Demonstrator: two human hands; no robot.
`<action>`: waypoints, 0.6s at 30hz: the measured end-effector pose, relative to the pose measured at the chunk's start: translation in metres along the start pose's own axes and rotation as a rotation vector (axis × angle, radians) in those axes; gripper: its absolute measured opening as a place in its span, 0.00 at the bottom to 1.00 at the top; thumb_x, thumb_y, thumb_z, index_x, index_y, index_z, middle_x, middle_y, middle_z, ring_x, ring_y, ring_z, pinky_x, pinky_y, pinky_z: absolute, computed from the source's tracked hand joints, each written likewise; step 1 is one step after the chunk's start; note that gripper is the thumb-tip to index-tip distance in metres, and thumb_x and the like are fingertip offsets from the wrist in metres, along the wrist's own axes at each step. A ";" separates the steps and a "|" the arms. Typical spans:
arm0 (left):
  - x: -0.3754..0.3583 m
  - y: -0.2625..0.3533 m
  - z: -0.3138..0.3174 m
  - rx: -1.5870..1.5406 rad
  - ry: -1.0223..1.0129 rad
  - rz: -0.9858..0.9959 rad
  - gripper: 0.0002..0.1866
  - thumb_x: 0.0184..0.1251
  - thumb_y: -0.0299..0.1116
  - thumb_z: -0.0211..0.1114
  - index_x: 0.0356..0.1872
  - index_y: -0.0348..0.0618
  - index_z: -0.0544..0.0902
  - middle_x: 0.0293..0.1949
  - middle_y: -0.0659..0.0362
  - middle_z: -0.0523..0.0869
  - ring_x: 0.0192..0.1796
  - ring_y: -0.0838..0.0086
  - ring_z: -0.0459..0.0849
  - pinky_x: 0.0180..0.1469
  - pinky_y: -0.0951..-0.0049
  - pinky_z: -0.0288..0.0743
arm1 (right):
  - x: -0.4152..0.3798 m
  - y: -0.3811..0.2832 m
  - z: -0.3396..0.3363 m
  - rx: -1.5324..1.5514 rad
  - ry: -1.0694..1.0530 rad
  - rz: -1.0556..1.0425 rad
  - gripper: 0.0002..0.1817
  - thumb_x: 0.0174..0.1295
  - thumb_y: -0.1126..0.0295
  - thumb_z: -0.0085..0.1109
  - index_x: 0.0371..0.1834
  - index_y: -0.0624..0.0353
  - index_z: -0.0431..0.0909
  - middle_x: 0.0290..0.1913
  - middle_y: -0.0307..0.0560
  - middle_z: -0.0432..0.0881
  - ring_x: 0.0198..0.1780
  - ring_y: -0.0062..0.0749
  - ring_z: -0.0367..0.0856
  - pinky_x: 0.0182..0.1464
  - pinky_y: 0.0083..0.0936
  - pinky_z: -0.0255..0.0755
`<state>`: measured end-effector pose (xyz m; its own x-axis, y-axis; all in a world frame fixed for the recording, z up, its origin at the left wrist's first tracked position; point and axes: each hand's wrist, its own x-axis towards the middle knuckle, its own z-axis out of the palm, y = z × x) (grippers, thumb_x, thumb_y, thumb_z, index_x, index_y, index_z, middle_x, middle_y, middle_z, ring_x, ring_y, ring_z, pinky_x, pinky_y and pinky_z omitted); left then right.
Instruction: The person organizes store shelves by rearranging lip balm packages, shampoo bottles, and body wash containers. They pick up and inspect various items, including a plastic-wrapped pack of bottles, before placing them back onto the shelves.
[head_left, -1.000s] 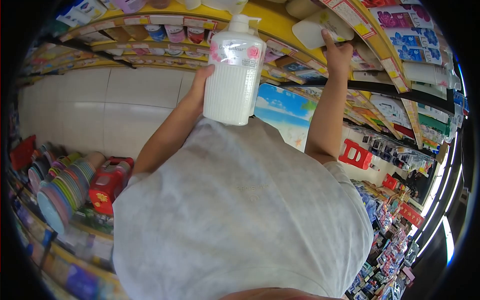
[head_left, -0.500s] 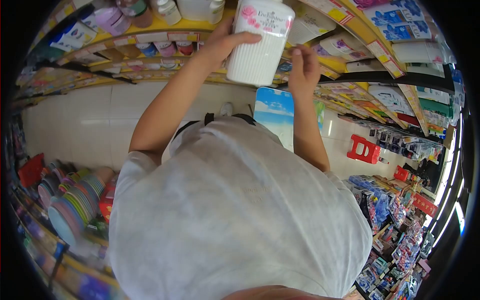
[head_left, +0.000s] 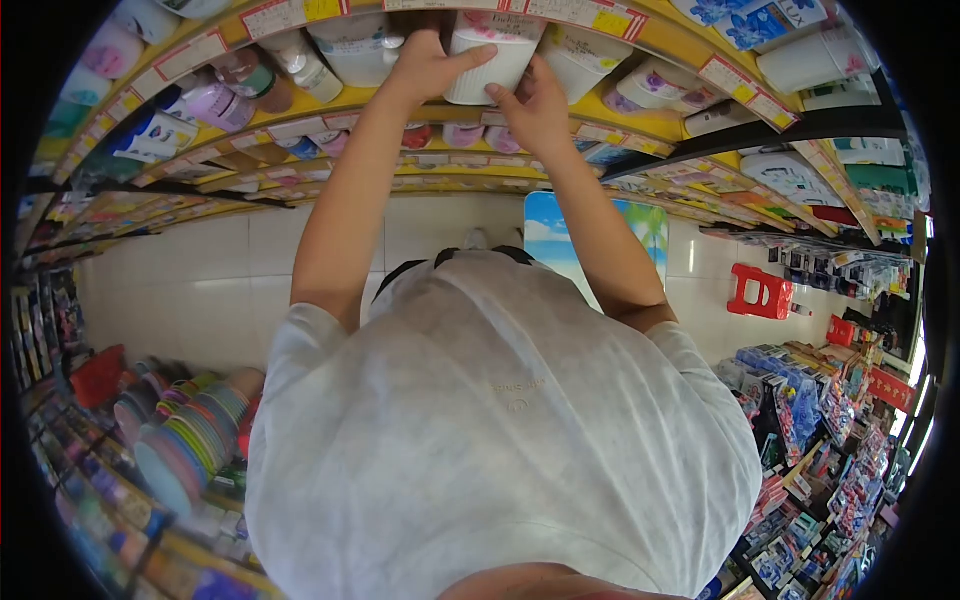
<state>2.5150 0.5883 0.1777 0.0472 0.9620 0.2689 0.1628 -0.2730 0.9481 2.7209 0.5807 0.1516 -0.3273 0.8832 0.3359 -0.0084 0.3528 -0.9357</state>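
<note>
A white ribbed bottle [head_left: 488, 62] with a pink flower label stands at the yellow shelf, its upper end hidden behind the price strip above. My left hand [head_left: 432, 68] grips it from the left, the thumb lying across its front. On the right side my right hand [head_left: 532, 102] has its thumb and fingers around the lower edge of the same bottle. A large white bottle [head_left: 352, 48] is left of my hands, and another white container [head_left: 582, 62] is just to the right.
Price strips [head_left: 590, 18] run along the shelf edge above. Purple and brown bottles [head_left: 248, 82] line the left. Below are a beach-picture board [head_left: 552, 225], a red stool [head_left: 760, 292], stacked colourful basins [head_left: 190, 440] and packaged goods [head_left: 790, 400] at lower right.
The white bottle has moved down and inward to the shelf, partly under the price strip. My right hand has come from beside it onto its right side, and my left hand moved with it.
</note>
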 end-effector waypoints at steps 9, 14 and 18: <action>-0.024 0.004 0.030 0.688 0.418 0.103 0.22 0.64 0.34 0.73 0.50 0.28 0.75 0.46 0.38 0.81 0.50 0.44 0.81 0.57 0.51 0.75 | 0.023 0.019 0.020 -0.616 0.103 -0.237 0.34 0.56 0.69 0.76 0.56 0.76 0.64 0.51 0.75 0.77 0.52 0.74 0.80 0.54 0.51 0.76; -0.054 0.050 0.080 0.774 0.625 0.417 0.37 0.63 0.30 0.71 0.68 0.22 0.64 0.65 0.29 0.72 0.69 0.39 0.72 0.70 0.47 0.67 | 0.016 0.021 0.016 -0.526 0.085 -0.205 0.28 0.60 0.68 0.72 0.57 0.71 0.69 0.55 0.72 0.79 0.54 0.69 0.80 0.56 0.50 0.77; -0.067 0.064 0.116 0.516 0.186 0.487 0.43 0.62 0.31 0.72 0.74 0.25 0.60 0.69 0.30 0.69 0.72 0.38 0.69 0.73 0.47 0.65 | -0.040 0.009 -0.026 -0.489 0.186 -0.193 0.20 0.63 0.71 0.68 0.57 0.62 0.77 0.54 0.59 0.83 0.51 0.50 0.86 0.50 0.38 0.81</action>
<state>2.6371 0.5064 0.2012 0.0717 0.7031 0.7074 0.6119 -0.5912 0.5255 2.7589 0.5564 0.1320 -0.1908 0.8122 0.5513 0.4023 0.5770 -0.7108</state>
